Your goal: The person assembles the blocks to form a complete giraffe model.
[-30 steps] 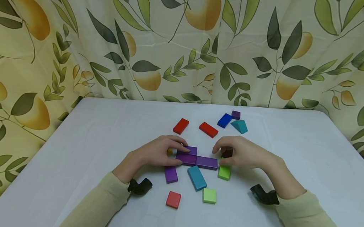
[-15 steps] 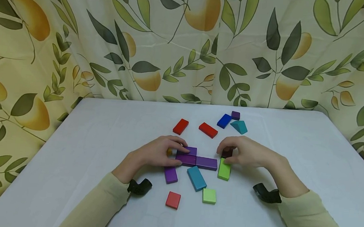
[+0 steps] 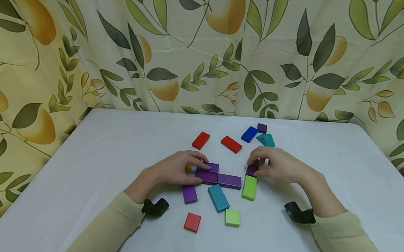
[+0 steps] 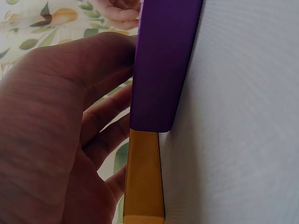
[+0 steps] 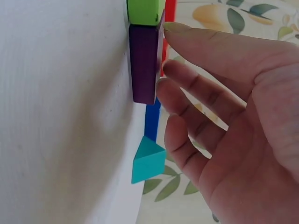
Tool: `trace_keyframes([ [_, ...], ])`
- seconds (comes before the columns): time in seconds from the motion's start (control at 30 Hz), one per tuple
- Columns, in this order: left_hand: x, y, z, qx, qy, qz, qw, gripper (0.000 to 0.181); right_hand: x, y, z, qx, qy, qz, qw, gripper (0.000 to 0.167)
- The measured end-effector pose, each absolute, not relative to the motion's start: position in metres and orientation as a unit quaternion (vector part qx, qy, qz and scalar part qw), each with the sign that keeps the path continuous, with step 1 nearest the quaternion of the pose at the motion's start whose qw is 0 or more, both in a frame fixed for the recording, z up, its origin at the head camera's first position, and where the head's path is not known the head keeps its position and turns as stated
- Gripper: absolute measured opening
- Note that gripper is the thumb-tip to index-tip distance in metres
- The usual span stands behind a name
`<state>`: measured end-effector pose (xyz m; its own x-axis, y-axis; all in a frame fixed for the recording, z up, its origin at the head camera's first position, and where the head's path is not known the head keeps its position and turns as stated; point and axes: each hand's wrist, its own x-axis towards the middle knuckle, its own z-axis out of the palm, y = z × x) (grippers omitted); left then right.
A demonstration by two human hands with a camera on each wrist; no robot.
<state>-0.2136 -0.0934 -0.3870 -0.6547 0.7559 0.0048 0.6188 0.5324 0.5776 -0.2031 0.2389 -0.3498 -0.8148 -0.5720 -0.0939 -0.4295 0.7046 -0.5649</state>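
Note:
The left hand (image 3: 175, 167) lies across two purple blocks (image 3: 208, 177) stacked front to back, thumb at the front edge, fingers at the rear one. An orange block (image 4: 144, 177) is mostly under that hand, touching a purple block (image 4: 163, 65) in the left wrist view. A longer purple block (image 3: 229, 181) extends rightward from the pair. Thumb and fingers of the right hand (image 3: 284, 166) pinch a dark purple block (image 3: 252, 169), which stands end to end behind a lime green block (image 3: 249, 188). The right wrist view shows the right hand (image 5: 233, 112) at the dark block's (image 5: 144, 65) side.
Two red blocks (image 3: 201, 140), a blue block (image 3: 249, 134), a small purple block (image 3: 262, 128) and a teal triangular block (image 3: 266, 139) lie farther back. Nearer are a purple block (image 3: 190, 194), a teal-blue block (image 3: 218, 197), a lime square (image 3: 232, 218) and a red square (image 3: 192, 222).
The right hand has shifted rightward and slightly back, uncovering more of the lime green and dark purple blocks. The left hand has stayed where it was.

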Motion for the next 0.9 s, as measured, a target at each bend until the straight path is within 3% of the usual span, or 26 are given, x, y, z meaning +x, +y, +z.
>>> trace_keyframes([
  [0.7, -0.214, -0.093, -0.387, 0.399, 0.867, 0.274, 0.122, 0.037, -0.201, 0.222, -0.362, -0.286, 0.92, -0.252, 0.096, 0.024],
  [0.9, -0.214, -0.093, -0.387, 0.396, 0.867, 0.275, 0.126, 0.037, -0.2, 0.217, -0.363, -0.292, 0.917, -0.254, 0.097, 0.015],
])
